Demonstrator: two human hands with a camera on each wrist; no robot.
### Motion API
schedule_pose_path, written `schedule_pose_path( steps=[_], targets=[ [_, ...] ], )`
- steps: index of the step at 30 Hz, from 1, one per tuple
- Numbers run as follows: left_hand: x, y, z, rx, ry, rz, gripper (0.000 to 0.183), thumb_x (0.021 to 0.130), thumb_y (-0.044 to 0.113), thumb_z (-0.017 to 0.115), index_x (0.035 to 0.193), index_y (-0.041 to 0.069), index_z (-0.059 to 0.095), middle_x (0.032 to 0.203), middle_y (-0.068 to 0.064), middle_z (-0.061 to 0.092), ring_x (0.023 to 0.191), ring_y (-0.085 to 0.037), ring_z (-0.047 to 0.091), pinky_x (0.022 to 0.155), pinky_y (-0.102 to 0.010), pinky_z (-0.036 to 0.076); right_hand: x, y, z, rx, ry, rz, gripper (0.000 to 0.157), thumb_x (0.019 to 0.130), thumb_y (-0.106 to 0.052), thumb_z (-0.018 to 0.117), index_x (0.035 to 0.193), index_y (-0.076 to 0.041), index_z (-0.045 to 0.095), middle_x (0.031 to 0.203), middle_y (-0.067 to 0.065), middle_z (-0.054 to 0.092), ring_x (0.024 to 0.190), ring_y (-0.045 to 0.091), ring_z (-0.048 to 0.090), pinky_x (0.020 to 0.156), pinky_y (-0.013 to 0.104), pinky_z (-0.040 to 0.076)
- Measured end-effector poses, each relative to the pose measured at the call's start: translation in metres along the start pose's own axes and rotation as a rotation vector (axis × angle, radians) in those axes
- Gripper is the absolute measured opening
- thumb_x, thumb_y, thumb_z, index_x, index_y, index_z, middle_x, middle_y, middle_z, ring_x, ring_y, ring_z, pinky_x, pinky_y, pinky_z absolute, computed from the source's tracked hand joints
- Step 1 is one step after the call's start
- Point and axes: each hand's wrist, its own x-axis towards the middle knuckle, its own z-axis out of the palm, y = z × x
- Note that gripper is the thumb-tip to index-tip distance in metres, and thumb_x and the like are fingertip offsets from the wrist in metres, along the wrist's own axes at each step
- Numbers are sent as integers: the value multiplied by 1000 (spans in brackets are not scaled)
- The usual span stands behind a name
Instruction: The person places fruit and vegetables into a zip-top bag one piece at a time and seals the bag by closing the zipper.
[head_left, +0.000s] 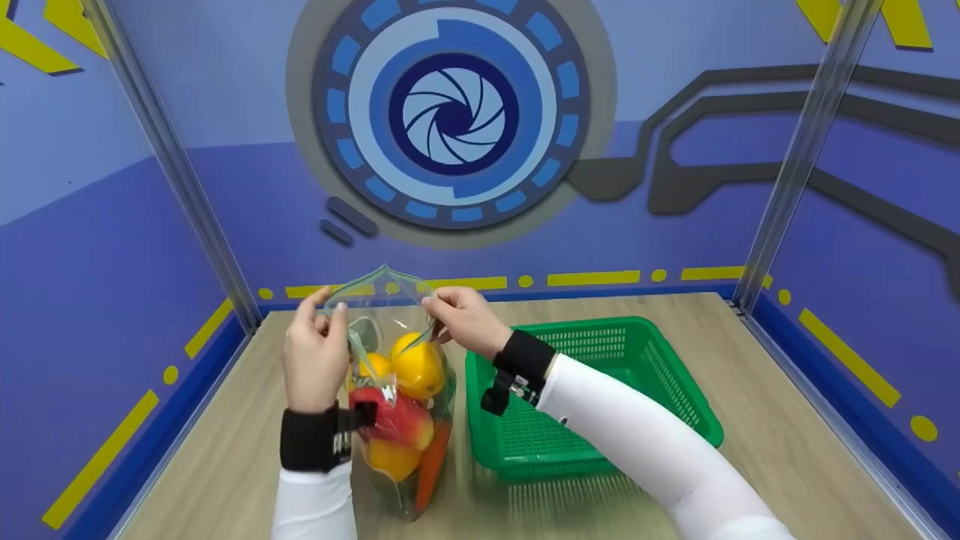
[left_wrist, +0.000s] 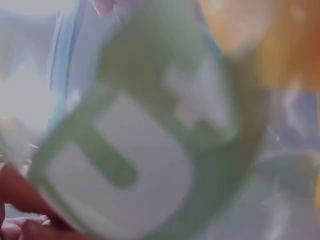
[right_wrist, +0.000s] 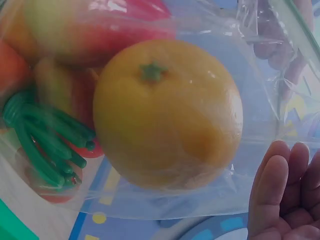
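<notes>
A clear zip bag (head_left: 384,304) stands upright on the table, its mouth spread apart. My left hand (head_left: 315,360) holds the left side of the rim between thumb and fingers. On the other side, my right hand (head_left: 469,319) pinches the rim. Inside lie an orange (head_left: 418,365), a red-and-yellow fruit (head_left: 391,416), other yellow-orange fruit (head_left: 394,457) and a carrot (head_left: 433,465). The right wrist view shows green stalks (right_wrist: 50,145) through the film. A green-and-white printed mark (left_wrist: 115,165) on the bag fills much of the left wrist view, blurred.
A green plastic basket (head_left: 592,461) with slotted walls stands right of the bag, partly under my right forearm. The wooden table (head_left: 225,450) is bounded by blue panels at the back and sides, with metal posts (head_left: 795,150) at the corners.
</notes>
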Motion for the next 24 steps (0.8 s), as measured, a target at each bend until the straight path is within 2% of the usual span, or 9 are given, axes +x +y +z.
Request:
schedule_pose_path(
  steps=[3, 6, 9, 13, 15, 17, 20, 22, 24],
  targets=[
    [-22, -1, 3, -36, -1, 42, 55, 107, 20, 57, 156, 6, 38, 77, -5, 53, 64, -14, 54, 64, -20, 46, -2, 1, 0, 16, 14, 6, 35, 110, -17, 46, 76, -13, 49, 78, 1, 55, 73, 10, 65, 80, 35, 62],
    [-46, 5, 5, -23, -7, -3, 56, 107, 30, 56, 152, 3, 35, 102, -14, 58, 90, -22, 58, 83, -24, 47, -3, 1, 0, 43, 25, 16, 34, 110, -17, 46, 76, -13, 48, 78, 2, 55, 74, 12, 65, 81, 35, 62],
    [-70, 15, 7, 71, -28, -73, 48, 105, 42, 57, 129, 3, 42, 121, -16, 54, 105, -27, 56, 89, -31, 50, -3, 1, 0, 57, 26, 22, 35, 111, -17, 46, 76, -13, 46, 78, 2, 54, 75, 11, 65, 82, 35, 62],
    [-92, 24, 13, 274, -50, -19, 53, 90, 46, 77, 107, 5, 47, 133, -18, 48, 105, -33, 56, 87, -43, 60, -3, 2, -1, 72, 28, 30, 35, 111, -17, 46, 76, -13, 45, 77, 1, 54, 77, 11, 65, 82, 35, 62],
    [-96, 25, 17, 375, -28, 45, 53, 84, 41, 84, 101, 4, 50, 134, -20, 46, 108, -36, 56, 89, -50, 60, -3, 2, -1, 75, 32, 30, 35, 111, -18, 45, 76, -13, 45, 77, 1, 54, 77, 11, 65, 82, 35, 62],
    [-97, 26, 20, 461, 9, 82, 47, 83, 35, 87, 97, 3, 55, 127, -21, 48, 106, -37, 54, 87, -49, 60, -3, 2, -2, 73, 36, 32, 35, 111, -18, 45, 76, -13, 45, 78, 1, 55, 77, 11, 65, 82, 34, 62],
    [-96, 27, 22, 531, 42, 64, 34, 85, 26, 86, 94, 3, 63, 112, -18, 54, 100, -34, 50, 77, -41, 54, -3, 3, -2, 70, 33, 34, 35, 111, -19, 45, 76, -13, 47, 78, 1, 55, 77, 11, 65, 83, 35, 62],
    [-95, 29, 21, 573, 27, 22, 29, 86, 26, 85, 92, 4, 67, 103, -15, 56, 95, -31, 47, 70, -38, 46, -4, 4, -3, 71, 35, 34, 35, 111, -19, 46, 77, -13, 48, 79, 2, 55, 78, 12, 65, 83, 35, 62],
    [-94, 30, 19, 606, -8, -14, 28, 87, 29, 84, 93, 5, 71, 98, -14, 59, 92, -30, 47, 68, -37, 43, -5, 5, -4, 73, 38, 37, 34, 111, -18, 46, 78, -13, 49, 79, 2, 55, 79, 12, 65, 84, 35, 62]
  ],
)
